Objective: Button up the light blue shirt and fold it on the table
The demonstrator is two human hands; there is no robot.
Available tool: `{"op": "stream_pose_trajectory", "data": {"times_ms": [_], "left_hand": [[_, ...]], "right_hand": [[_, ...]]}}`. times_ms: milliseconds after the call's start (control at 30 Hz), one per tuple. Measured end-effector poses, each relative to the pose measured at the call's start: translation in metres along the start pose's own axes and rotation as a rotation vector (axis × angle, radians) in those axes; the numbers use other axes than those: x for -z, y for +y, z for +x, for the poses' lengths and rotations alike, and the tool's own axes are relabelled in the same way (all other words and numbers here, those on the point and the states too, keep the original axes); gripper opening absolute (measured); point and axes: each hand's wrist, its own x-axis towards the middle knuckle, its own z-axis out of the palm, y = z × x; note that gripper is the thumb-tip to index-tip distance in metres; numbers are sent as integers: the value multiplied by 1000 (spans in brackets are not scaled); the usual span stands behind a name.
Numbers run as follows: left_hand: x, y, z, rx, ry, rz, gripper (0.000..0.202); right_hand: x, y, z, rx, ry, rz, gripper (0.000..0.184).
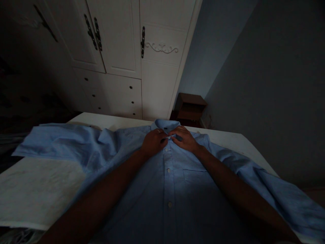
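A light blue button-up shirt (pixel 149 189) lies front side up, its sleeves spread out to both sides. Just below the collar (pixel 167 123), my left hand (pixel 153 142) pinches the front edge of the shirt, with a ring on one finger. Close beside it, my right hand (pixel 185 138) grips the placket near the top, fingertips almost meeting those of the left. Whatever button lies between the fingers is hidden. Further down the placket, several pale buttons (pixel 169 170) show in a line. A chest pocket (pixel 194 176) sits below my right hand.
Under the shirt is a white table (pixel 45 189). Behind it stands a white wardrobe (pixel 122 37) with dark handles and drawers. A small brown nightstand (pixel 191 110) is in the corner by the grey wall (pixel 274 84). The room is dim.
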Motion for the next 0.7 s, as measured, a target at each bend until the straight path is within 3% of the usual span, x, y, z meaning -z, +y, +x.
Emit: {"op": "stream_pose_trajectory", "data": {"times_ms": [133,300,433,600,700], "left_hand": [[-3,-2,0,16,22,-5,20],[-3,-3,1,109,73,-102,15],[-3,-4,2,130,97,-165,13],[-3,-6,4,173,123,-211,12],[-3,-7,5,182,119,-251,12]], "right_hand": [[0,0,1,-84,-61,16,17],[16,-3,10,-139,-123,69,37],[38,-14,23,-215,-110,107,22],[46,-36,33,-467,-461,296,17],[32,-42,32,-688,-482,362,14]]}}
